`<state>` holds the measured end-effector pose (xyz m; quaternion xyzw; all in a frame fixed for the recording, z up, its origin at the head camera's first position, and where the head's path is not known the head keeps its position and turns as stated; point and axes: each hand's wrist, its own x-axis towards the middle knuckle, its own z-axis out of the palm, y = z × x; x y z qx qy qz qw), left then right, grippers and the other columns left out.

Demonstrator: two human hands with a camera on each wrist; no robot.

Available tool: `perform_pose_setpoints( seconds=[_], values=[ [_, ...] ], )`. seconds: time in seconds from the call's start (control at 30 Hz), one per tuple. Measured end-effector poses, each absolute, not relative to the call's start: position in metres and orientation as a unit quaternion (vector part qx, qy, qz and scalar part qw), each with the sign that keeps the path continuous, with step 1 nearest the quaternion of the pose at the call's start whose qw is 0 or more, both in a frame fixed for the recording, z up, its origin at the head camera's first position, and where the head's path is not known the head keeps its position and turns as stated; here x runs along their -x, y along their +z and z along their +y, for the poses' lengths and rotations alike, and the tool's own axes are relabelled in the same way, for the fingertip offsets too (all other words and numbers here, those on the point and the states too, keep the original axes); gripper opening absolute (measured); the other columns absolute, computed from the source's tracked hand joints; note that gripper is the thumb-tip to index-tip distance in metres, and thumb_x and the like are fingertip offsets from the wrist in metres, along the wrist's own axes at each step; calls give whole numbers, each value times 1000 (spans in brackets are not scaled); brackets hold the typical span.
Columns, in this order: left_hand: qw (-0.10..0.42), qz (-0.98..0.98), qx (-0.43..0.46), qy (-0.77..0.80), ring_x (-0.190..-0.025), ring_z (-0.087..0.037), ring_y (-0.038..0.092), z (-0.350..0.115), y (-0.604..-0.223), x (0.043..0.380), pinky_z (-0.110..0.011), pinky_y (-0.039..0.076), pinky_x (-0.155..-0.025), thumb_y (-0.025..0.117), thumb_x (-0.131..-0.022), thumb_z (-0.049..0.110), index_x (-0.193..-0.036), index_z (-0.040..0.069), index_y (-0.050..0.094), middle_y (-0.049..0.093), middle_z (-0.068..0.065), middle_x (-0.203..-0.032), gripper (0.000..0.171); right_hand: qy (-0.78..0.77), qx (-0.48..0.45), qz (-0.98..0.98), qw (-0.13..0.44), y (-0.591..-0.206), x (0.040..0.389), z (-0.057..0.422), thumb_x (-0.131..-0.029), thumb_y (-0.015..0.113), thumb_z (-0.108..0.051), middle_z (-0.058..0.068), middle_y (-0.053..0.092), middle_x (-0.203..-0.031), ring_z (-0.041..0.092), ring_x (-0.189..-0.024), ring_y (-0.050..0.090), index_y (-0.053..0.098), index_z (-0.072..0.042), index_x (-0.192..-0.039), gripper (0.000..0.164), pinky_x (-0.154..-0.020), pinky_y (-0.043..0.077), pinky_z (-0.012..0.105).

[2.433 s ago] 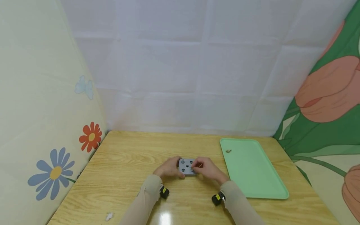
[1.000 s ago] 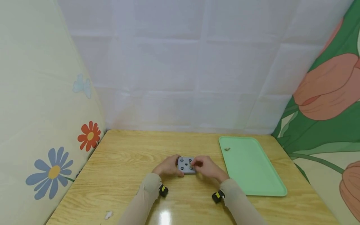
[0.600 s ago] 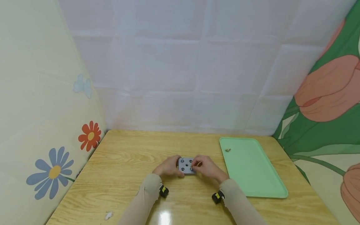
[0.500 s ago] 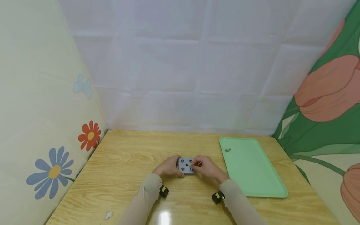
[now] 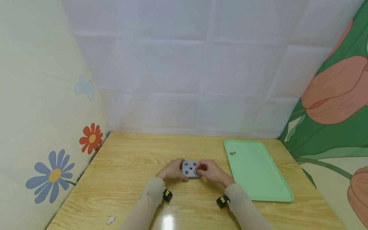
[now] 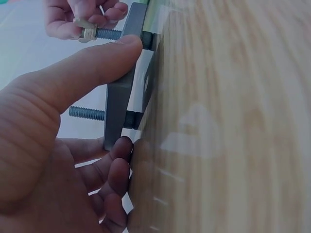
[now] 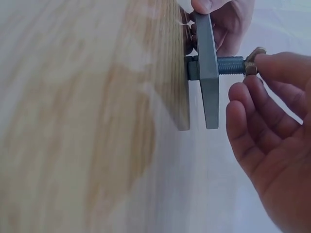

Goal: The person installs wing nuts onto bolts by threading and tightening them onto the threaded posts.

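Observation:
A grey square plate (image 5: 191,173) with holes near its corners and one in the middle is held at its left side by my left hand (image 5: 172,170), thumb on the near edge and fingers at the far side. Threaded bolts (image 6: 87,113) stick up through it, their heads underneath between plate and table. At the near right corner my right hand (image 5: 212,172) pinches a brass-coloured wing nut (image 7: 250,63) between thumb and fingers. This wing nut sits at the top end of a bolt (image 7: 230,65), with thread showing between it and the plate.
To the right lies a light green tray (image 5: 258,179) with small brass-coloured pieces (image 5: 233,153) near its far left corner. A small white scrap (image 5: 111,219) is on the wooden table (image 5: 135,150) at the near left. A white sheet (image 5: 172,80) hangs behind.
Both hands stay at the plate, the left holding it steady. The right fingertips shift slightly around the wing nut at the same corner. The whole head view sways a little.

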<state>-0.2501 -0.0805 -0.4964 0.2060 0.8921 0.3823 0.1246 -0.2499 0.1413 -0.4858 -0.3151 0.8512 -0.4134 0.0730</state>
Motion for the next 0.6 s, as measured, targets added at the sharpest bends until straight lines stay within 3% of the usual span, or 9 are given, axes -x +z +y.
perform_pose_setpoints(
  seconds=[0.3,0.6],
  values=[
    [114,898,-216,366,-78,-10,49,-80,-494,249,-27,40,-71,80,-58,30,-114,8,48,52,6,-89,67,-405,299,862,67,-487,252,141,-81,63,-18,-5,55,-79,11,-73,53,54,-10,-99,21,-64,44,27],
    [109,897,-221,366,-76,-9,49,-80,-495,249,-26,40,-69,80,-59,29,-112,9,48,52,5,-88,65,-410,271,867,77,-487,250,141,-80,64,-21,-5,56,-77,11,-71,52,56,-17,-79,10,-60,45,27]
  ],
)
